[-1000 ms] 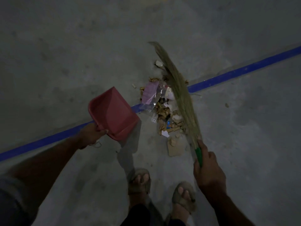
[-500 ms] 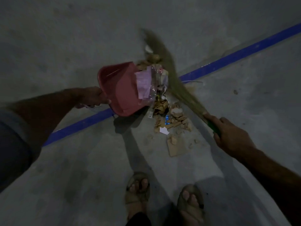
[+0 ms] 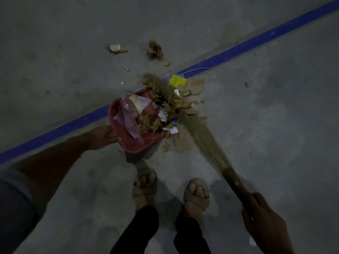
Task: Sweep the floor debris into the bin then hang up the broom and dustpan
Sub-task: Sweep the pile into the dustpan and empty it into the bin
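Debris going into the dustpan, half the pile in and half still on the floor.

The left hand (image 3: 102, 137) grips the red dustpan (image 3: 128, 140) at its rear edge, fingers curled round it, lip down on the concrete floor (image 3: 256, 143) across the blue line (image 3: 256, 43); the right hand (image 3: 264, 222) is wrapped round the neck of the grass broom (image 3: 200, 132), whose bristles lie against the debris pile (image 3: 165, 114) at the pan's mouth. To do this well I'd keep the lip flat and take short strokes toward it, then go back for the cardboard piece (image 3: 183, 143) beside the pan, the yellow scrap (image 3: 177, 80) and the stray bits (image 3: 154, 50) beyond the line. The room is dim; the right fingertips blur into shadow, the broom's handle is hidden in the fist, and no bin or hanging hook is in sight.
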